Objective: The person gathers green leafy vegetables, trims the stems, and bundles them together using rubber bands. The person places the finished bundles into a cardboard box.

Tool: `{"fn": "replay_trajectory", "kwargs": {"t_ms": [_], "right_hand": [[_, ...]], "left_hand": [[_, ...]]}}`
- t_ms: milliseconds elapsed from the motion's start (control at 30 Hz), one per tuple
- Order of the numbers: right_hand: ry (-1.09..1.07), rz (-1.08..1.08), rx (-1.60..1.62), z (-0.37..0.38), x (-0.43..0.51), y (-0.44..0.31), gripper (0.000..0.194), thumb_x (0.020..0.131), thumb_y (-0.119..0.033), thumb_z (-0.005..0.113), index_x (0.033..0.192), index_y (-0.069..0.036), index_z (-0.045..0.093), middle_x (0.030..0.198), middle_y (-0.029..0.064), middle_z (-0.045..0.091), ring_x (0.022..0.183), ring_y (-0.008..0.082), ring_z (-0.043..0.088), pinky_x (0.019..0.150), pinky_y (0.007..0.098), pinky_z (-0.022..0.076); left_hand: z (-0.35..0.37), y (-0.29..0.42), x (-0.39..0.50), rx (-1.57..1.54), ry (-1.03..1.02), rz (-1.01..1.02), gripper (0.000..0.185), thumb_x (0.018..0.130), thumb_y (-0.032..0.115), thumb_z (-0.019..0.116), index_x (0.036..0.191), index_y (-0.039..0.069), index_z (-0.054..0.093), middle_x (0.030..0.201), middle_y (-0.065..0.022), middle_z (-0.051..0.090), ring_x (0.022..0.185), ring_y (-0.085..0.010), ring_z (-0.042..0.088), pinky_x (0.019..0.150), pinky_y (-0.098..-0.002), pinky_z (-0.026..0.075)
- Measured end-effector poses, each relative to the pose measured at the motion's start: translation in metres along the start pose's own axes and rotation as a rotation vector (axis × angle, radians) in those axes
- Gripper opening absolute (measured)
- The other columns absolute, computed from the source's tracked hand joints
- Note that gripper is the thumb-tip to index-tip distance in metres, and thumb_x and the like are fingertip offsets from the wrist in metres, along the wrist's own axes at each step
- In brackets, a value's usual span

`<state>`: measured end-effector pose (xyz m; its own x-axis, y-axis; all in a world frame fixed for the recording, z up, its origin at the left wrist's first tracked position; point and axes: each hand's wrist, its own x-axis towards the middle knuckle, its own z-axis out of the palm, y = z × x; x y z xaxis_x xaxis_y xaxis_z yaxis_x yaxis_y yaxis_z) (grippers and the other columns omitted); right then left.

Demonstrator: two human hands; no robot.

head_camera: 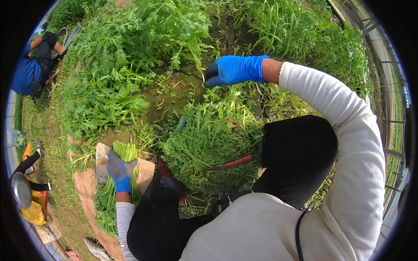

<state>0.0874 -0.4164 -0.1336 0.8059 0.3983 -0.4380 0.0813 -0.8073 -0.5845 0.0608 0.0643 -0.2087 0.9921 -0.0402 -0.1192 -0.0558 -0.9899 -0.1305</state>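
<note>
My left hand (pixel 120 168), in a blue glove, rests around a bundle of leafy greens whose pale cut stems (pixel 125 150) lie side by side on a piece of cardboard (pixel 146 173). Out in front, my right hand (pixel 217 73) wears a blue glove with dark fingertips. A thin stem shows beside its fingers; whether they pinch it cannot be seen. Between my knees lies a heap of loose cut greens (pixel 212 140), and a red-handled tool (pixel 238 161) rests on it, its far end partly hidden among the leaves.
Standing greens grow ahead at left (pixel 130 49) and at right (pixel 294 29), with soil (pixel 176 88) and trimmings between them. One person (pixel 27 73) crouches at far left. Another person (pixel 24 186) is lower down, near a yellow bag (pixel 34 212). A metal frame (pixel 393 120) runs along the right.
</note>
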Motion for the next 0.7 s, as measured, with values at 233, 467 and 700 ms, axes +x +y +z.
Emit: {"fn": "replay_trajectory", "kwargs": {"t_ms": [233,467,700], "right_hand": [[0.607,0.99,-0.083,0.13,-0.384,0.186,0.039,0.09,-0.042,0.057,0.099,-0.005,0.067,0.091,0.0197,0.068,0.085,0.0389,0.065,0.078,0.0476,0.0507],[0.055,1.489,0.682,0.448,-0.6,0.132,0.048,0.072,-0.044,0.074,0.096,-0.003,0.073,0.093,0.0172,0.071,0.081,0.0306,0.068,0.077,0.0423,0.053],[-0.023,1.589,0.313,0.565,-0.549,0.043,0.029,0.072,-0.028,0.068,0.093,-0.007,0.073,0.095,0.0169,0.071,0.087,0.0348,0.07,0.075,0.0441,0.0557]], "left_hand": [[0.013,-0.005,0.009,-0.362,-0.045,0.046,0.077,0.056,0.023,0.083,0.122,0.002,0.048,0.112,-0.0185,0.063,0.1,-0.0363,0.062,0.088,-0.0411,0.05],[0.016,-0.02,0.022,-0.476,-0.137,0.059,0.09,0.056,0.018,0.084,0.132,-0.002,0.041,0.111,-0.0171,0.061,0.099,-0.0318,0.062,0.089,-0.0374,0.049],[-0.008,0.021,0.013,0.021,-0.085,-0.089,0.069,0.059,0.029,0.081,0.116,0.003,0.051,0.103,-0.0151,0.055,0.089,-0.0347,0.059,0.079,-0.0488,0.047]]}}
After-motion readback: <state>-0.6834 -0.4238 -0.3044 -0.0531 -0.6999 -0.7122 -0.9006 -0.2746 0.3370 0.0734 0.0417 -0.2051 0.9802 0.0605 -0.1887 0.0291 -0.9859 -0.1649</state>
